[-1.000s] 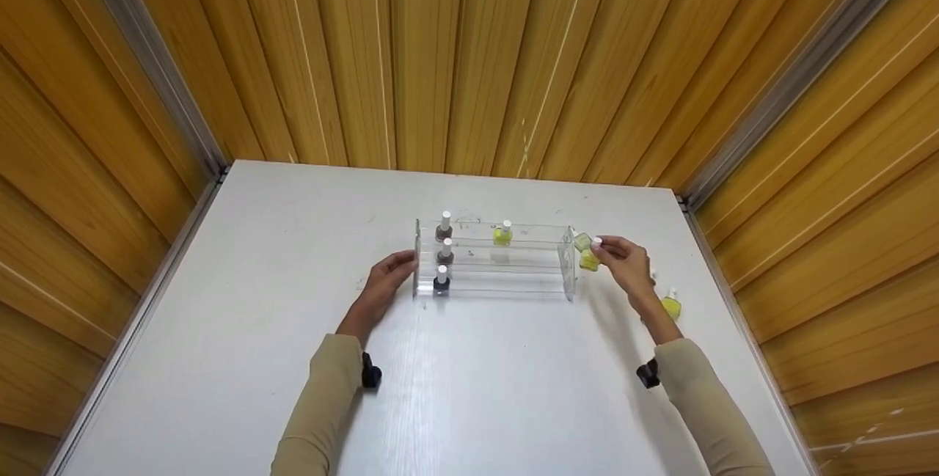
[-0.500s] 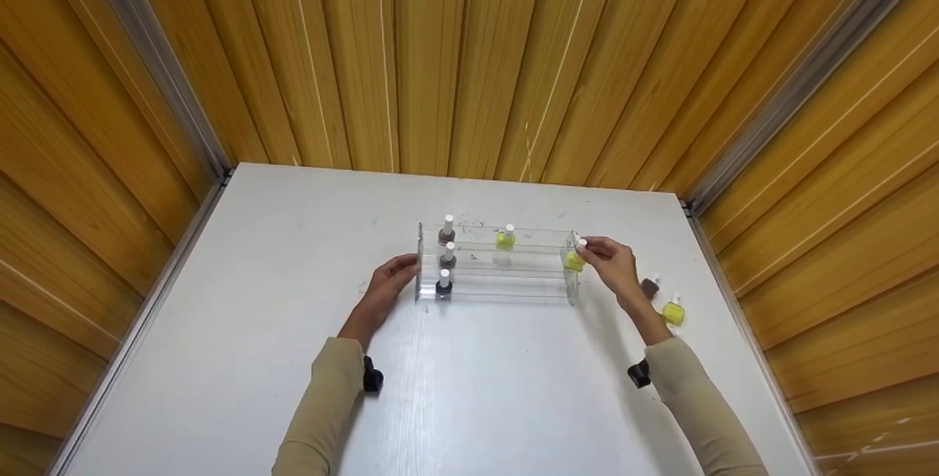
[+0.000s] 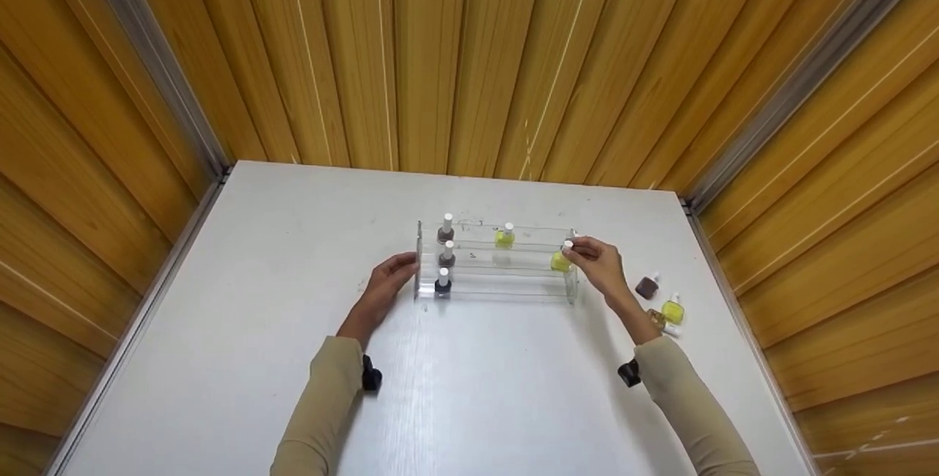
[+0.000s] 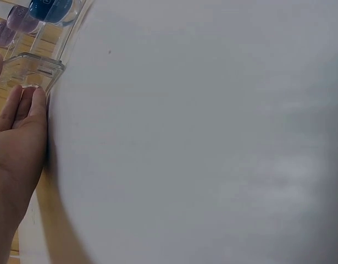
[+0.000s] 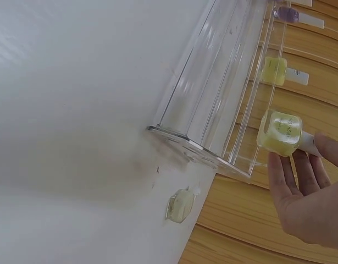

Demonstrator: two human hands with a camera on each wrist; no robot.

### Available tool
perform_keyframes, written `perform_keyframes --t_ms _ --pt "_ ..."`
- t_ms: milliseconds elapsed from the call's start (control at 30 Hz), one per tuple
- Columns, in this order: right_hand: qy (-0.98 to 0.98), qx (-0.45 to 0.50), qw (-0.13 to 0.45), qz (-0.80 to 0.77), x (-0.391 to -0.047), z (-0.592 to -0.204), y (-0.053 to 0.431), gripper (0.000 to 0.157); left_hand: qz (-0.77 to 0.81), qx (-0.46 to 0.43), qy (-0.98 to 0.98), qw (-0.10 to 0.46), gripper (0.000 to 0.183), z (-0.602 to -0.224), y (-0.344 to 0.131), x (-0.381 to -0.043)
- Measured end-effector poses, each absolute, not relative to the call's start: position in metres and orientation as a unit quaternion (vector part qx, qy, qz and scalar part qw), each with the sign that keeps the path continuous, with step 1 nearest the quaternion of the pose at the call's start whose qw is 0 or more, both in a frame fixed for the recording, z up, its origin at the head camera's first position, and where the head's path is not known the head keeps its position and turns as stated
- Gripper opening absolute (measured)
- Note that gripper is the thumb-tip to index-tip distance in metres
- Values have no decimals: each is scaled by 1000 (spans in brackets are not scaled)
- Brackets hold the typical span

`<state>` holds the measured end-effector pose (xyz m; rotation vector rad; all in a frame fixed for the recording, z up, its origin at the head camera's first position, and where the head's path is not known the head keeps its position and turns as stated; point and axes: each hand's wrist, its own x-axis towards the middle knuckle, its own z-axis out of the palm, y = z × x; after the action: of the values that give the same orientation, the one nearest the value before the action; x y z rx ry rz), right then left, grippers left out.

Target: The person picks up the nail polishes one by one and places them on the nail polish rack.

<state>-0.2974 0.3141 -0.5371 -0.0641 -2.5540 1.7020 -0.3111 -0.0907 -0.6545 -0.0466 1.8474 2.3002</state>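
Note:
A clear acrylic tiered rack [image 3: 506,287] stands on the white table. My left hand [image 3: 391,278] rests its fingers against the rack's left end panel; the left wrist view has these fingers [image 4: 38,102] nearly straight. At the other end, my right hand [image 3: 601,265] pinches the white cap of a yellow nail polish bottle [image 5: 280,133], held upright over the right part of the middle tier. Another yellow bottle [image 3: 505,238] stands on the top tier. Along the left side are two mauve-brown bottles [image 3: 446,232] and, lowest, a dark blue one [image 3: 442,287].
Right of the rack lie a dark brown bottle [image 3: 647,287], a yellow bottle [image 3: 673,311] and a gold one [image 3: 655,318] partly behind the right forearm. A pale bottle [image 5: 181,205] lies near the rack's right end. Wood-patterned walls [image 3: 469,58] border the table.
My right hand has moved left with the yellow nail polish bottle, from beyond the rack's right end to over its middle tier. The left hand has stayed at the rack's left end.

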Motion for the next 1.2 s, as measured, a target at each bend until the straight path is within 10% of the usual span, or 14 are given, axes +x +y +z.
perform_keyframes --t_ms 633,1200 --pt "-833 36 0 552 -279 -507 260 31 771 -24 630 83 44 -657 -89 -313" --pt "-821 33 22 569 -314 -557 243 28 770 -20 632 84 44 -658 -90 -313"
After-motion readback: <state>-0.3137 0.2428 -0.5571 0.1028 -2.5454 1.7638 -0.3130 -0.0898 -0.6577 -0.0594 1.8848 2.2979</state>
